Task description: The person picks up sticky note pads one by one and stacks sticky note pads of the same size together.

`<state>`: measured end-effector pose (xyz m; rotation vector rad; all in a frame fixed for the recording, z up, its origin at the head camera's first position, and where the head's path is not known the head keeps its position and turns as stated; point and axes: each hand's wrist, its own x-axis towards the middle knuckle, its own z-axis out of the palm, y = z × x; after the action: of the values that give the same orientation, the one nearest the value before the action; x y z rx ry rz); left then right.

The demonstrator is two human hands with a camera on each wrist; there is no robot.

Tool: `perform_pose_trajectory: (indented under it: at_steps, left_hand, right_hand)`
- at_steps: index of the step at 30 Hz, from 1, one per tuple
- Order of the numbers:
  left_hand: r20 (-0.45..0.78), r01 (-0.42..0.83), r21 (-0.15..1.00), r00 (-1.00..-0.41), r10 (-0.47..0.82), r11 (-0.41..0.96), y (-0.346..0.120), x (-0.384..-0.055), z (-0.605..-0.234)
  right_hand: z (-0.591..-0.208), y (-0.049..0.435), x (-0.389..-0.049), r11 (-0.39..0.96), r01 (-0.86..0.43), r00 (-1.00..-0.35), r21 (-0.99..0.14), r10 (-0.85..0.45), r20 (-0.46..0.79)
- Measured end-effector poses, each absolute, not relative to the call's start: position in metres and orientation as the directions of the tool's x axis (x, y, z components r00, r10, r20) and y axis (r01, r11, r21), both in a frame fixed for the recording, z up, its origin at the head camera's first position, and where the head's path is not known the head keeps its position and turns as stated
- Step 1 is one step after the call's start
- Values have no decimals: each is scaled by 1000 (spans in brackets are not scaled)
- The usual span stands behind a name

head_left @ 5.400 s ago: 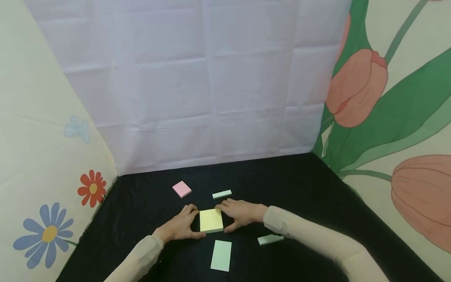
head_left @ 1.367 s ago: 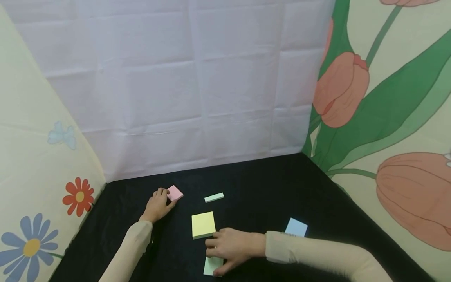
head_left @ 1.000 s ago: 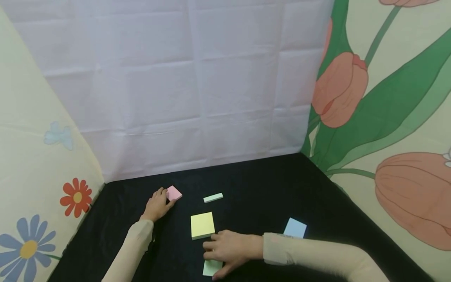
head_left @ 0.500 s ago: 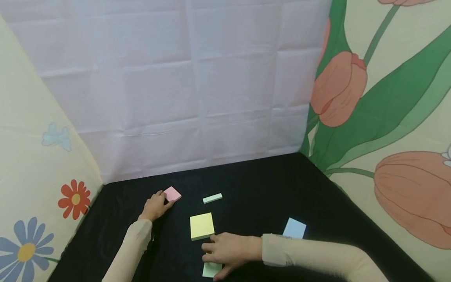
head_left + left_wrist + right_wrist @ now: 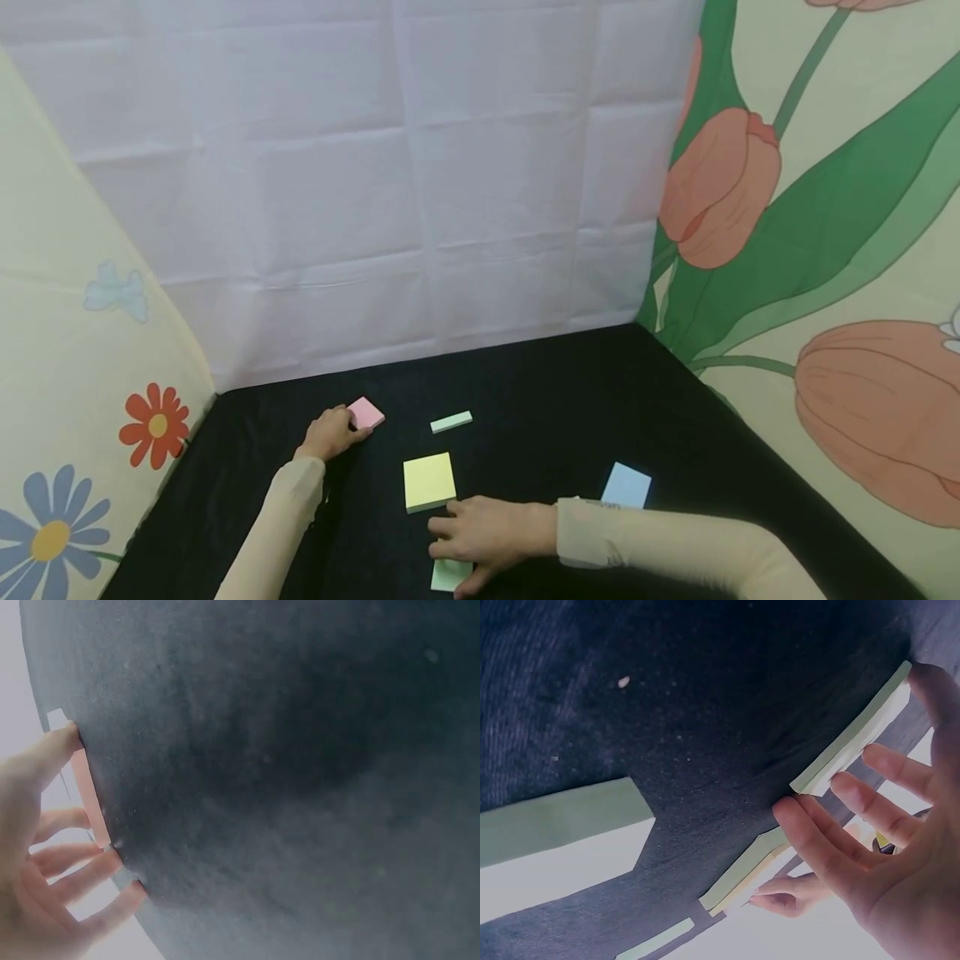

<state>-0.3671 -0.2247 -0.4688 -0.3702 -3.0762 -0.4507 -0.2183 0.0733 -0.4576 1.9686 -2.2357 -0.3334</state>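
Observation:
Pink sticky note pad [image 5: 367,413] lies at the back left of the black cloth. My left hand [image 5: 328,434] holds it at its near left side; in the left wrist view the thumb is at one corner of the pink pad [image 5: 90,799] and fingertips are at the other. My right hand [image 5: 491,531] grips a light green sticky note pad [image 5: 450,575] at the front and covers much of it. In the right wrist view, the thumb and fingertips meet opposite ends of that green pad [image 5: 855,739]. Just beyond this hand sits a thick yellow sticky note pad [image 5: 429,481].
Behind the yellow pad lies a narrow pale green pad [image 5: 452,422]. A blue pad [image 5: 627,485] shows beyond the right sleeve [image 5: 660,537], which hides part of it. White cloth [image 5: 337,208] hangs behind the black-covered table [image 5: 547,392]; printed flower cloths stand at both sides.
Both hands have left the yellow pad: the left went to the pink pad, the right toward the front onto the green one. The blue pad has come into view. Lately both hands stay nearly still.

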Motion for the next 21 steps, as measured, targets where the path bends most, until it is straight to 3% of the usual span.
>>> perform_pose_trajectory:
  at_steps: [11,21]
  left_hand:
    - [61,201,341,-980,192,918,-226,-366,-468]
    - [68,208,302,-978,196,930,-224,-369,-469]
  right_hand:
    - [-456,72,-217,121,-953,-139,276,-989,-43]
    - [-456,73,-216,164,-953,-181,254,-982,-47]
